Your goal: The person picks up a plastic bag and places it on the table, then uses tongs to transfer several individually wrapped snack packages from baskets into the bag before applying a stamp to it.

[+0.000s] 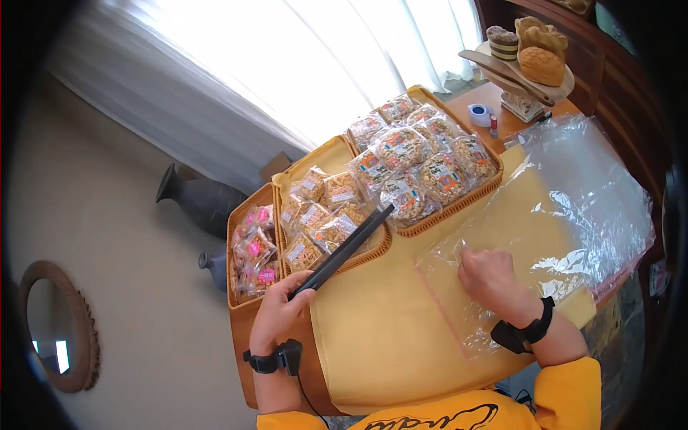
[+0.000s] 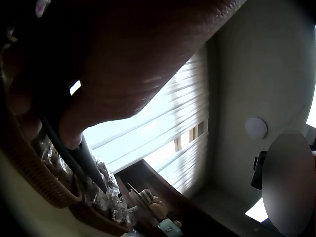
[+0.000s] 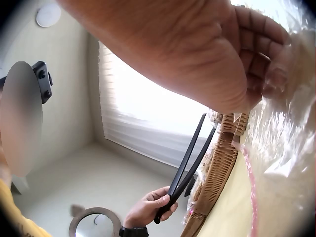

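My left hand [image 1: 276, 309] grips a pair of long black tongs [image 1: 349, 245] near their hinged end. Their tips reach over the middle basket toward the packets in the right-hand basket. In the right wrist view the two arms of the tongs [image 3: 186, 165] stand apart in a narrow V, with nothing between them. My right hand [image 1: 491, 278], its fingers curled, pinches the near-left part of a large clear plastic bag [image 1: 566, 276] with a pink edge. The bag lies spread over the yellow cloth [image 1: 373, 351], and the fingertips are partly hidden behind the hand.
Three wicker baskets hold wrapped snacks: small pink-labelled packets [image 1: 254, 247] left, square packets [image 1: 340, 188] in the middle, round ones [image 1: 438, 175] right. Behind the bag, a tape roll [image 1: 481, 114] sits near a stand of bread [image 1: 542, 66]. Dark vases [image 1: 201, 199] stand left of the table.
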`<state>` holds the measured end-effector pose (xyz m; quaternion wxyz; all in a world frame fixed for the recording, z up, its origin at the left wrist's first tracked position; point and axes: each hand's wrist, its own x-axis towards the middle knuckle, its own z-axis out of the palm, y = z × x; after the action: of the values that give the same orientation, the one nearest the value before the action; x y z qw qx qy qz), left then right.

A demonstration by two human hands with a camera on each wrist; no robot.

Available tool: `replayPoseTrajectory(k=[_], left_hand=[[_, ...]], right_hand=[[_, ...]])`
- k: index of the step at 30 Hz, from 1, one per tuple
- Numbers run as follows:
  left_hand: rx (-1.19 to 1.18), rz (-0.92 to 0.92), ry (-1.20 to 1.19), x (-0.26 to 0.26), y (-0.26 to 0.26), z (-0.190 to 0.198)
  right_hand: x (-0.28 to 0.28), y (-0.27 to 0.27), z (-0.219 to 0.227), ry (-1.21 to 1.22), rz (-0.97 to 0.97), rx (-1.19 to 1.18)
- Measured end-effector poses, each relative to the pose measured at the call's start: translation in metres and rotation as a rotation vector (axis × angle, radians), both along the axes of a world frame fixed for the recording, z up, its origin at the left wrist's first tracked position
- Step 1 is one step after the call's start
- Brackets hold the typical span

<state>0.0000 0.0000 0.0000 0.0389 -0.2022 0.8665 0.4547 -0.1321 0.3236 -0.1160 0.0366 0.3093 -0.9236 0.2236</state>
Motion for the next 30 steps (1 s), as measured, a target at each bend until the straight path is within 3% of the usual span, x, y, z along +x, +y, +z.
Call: replayPoseTrajectory(k=[10, 15, 23, 28, 30], left_hand=[[0.112, 0.015, -0.071, -0.009, 0.009, 0.01], [0.094, -0.107, -0.126, -0.029, 0.011, -0.004], [0.213, -0.118, -0.09, -0.027, 0.008, -0.02], [0.29, -0.035, -0.082, -0.024, 0.011, -0.017], [0.297, -0.109, -0.104, -0.029, 0.01, -0.021]], right_hand=[[0.001, -0.001, 0.001, 0.026, -0.006, 0.031], [-0.001, -0.001, -0.001, -0.026, -0.004, 0.007], [-0.002, 0.001, 0.001, -0.045, 0.007, -0.01], [-0.002, -0.001, -0.002, -0.035, -0.021, 0.032], [-0.002, -0.001, -0.001, -0.042, -0.012, 0.017]])
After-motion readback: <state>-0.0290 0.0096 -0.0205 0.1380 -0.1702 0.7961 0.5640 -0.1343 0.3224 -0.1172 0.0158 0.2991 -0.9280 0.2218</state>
